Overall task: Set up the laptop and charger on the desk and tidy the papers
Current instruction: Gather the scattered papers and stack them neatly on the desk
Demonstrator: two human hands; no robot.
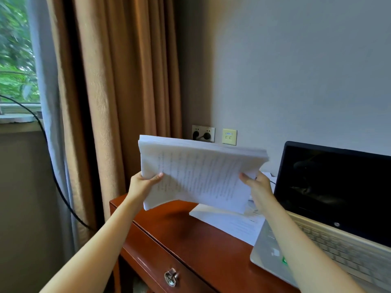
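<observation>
The person holds a thick stack of papers [201,176] in the air above the wooden surface [190,240], left hand [143,183] and right hand [257,187] each pinching a lower corner, thumbs on top, fingers [246,178] closed on the sheets. To square it well, the stack likely wants tapping edge-down on bare wood. More loose sheets [230,223] lie beneath, touching the open laptop [330,208], which crowds the right side. Wall sockets [203,133] already hold plugs behind.
</observation>
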